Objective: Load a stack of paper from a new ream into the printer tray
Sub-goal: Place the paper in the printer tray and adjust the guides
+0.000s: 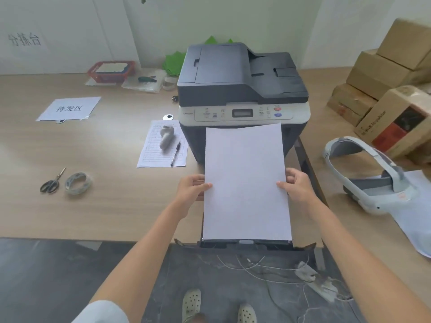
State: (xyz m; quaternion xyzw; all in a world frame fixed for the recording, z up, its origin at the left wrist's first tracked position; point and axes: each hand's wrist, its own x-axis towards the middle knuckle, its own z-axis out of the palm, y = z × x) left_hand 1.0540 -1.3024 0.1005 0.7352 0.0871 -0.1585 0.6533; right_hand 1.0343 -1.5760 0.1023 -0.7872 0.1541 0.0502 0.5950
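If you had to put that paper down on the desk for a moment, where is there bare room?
Bare desk lies left of the left hand, between the tape roll and the printer tray. Another patch sits between the labelled sheet and the form. Right of the printer is crowded: boxes, headset.

White paper stack over pulled-out black printer tray, before printer

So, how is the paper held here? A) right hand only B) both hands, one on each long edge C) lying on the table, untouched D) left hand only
B: the left hand grips the left edge of the paper and the right hand the right edge, over the pulled-out tray.
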